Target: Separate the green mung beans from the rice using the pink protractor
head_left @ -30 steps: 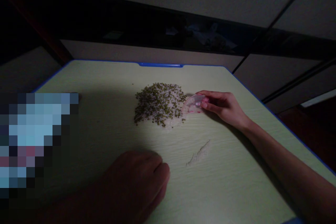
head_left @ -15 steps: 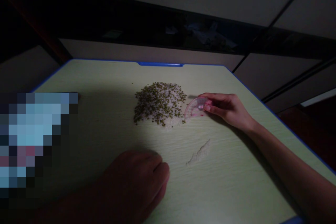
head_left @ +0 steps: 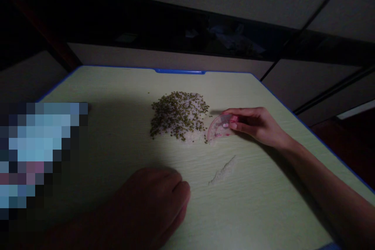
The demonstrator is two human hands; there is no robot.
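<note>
My right hand (head_left: 254,125) pinches a clear half-round protractor (head_left: 218,129) with pink markings between thumb and fingers. Its curved edge stands at the right side of a pile of small green beans and white grains (head_left: 178,115), close to a few stray beans. A thin streak of fine pale grains (head_left: 222,170) lies on the table below the protractor. My left hand (head_left: 158,199) rests in shadow at the near part of the table, curled into a fist. Nothing shows sticking out of it, and its palm side is hidden.
The pale green table (head_left: 263,203) has a blue rim and a blue handle-like piece (head_left: 180,71) at its far edge. A pixelated patch (head_left: 41,136) covers the left side. Behind the table stands a cabinet with a dark glossy band (head_left: 164,27).
My right hand has drawn the protractor a little toward me and to the right, along the pile's right edge. My left hand has stayed in place.
</note>
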